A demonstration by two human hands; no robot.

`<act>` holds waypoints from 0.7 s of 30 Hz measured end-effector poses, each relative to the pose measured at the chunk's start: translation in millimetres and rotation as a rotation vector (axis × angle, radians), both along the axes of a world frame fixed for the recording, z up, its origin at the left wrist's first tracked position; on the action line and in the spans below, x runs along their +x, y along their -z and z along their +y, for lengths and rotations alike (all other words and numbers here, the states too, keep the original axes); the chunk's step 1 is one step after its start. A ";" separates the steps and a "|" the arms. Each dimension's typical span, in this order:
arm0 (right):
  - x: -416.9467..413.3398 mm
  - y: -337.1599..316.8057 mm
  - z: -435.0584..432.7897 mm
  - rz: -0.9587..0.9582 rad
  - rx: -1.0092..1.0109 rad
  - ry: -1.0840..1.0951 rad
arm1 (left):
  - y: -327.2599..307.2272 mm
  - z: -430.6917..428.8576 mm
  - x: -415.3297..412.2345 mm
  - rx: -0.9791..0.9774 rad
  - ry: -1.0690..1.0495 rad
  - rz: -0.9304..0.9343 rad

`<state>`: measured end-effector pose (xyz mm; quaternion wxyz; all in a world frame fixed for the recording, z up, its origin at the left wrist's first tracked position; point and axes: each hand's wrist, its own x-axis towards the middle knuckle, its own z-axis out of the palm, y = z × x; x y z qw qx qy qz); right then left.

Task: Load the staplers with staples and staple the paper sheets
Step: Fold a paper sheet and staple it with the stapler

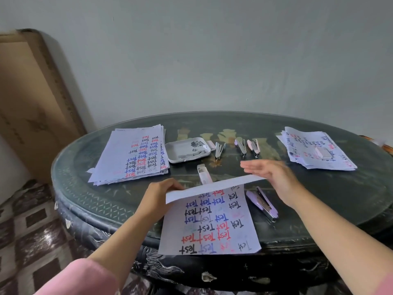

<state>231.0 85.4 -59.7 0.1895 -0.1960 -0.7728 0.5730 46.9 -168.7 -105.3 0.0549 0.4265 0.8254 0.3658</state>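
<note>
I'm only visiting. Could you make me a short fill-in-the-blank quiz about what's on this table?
1. The white tray holds loose ___.
2. The word written all over the front sheets is ___.
3. ___ open staplers lie in a row just right of the tray.
4. The nearest stapler lies to the ___ of the front sheets.

Missing words: staples; Test; Three; right.

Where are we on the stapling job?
Done, probably: the smaller right pile, though no staples are visible. In hand: left grip holds the far corner of the front sheets; right grip open at their edge, lilac stapler beside them. Left: the big left stack; three staplers lie open by the staple tray.
</note>
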 end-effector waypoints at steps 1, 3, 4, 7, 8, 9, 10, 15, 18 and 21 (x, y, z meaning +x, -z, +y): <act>-0.7 -6.0 0.4 0.049 -0.113 -0.044 | 1.0 0.8 -0.4 0.014 -0.009 -0.009; -2.4 -20.0 -2.1 0.004 -0.141 -0.146 | 5.3 5.5 -2.3 0.008 -0.060 -0.018; -3.8 -25.1 -5.8 -0.090 -0.048 -0.204 | 5.8 8.5 -1.6 0.004 -0.102 -0.026; -7.3 -23.1 -24.0 -0.424 0.308 -0.372 | 12.0 11.6 -2.7 -0.045 -0.186 -0.048; -6.2 -18.5 -29.9 -0.486 0.439 -0.402 | 14.2 12.0 -4.2 -0.036 -0.181 -0.085; -3.8 -12.8 -35.4 -0.521 0.560 -0.424 | 14.5 11.3 -5.4 0.018 -0.161 -0.181; -0.4 -7.0 -40.3 -0.536 0.650 -0.430 | 13.6 10.5 -6.2 0.078 -0.133 -0.278; 15.4 15.3 -60.9 -0.630 0.890 -0.400 | 6.4 4.4 -6.3 0.066 -0.065 -0.234; 21.0 21.0 -72.8 -0.639 1.018 -0.398 | 4.7 -5.6 -14.5 -0.029 -0.010 -0.129; 29.4 22.4 -77.5 -0.597 0.998 -0.376 | -0.5 -17.1 -19.4 -0.037 -0.046 -0.133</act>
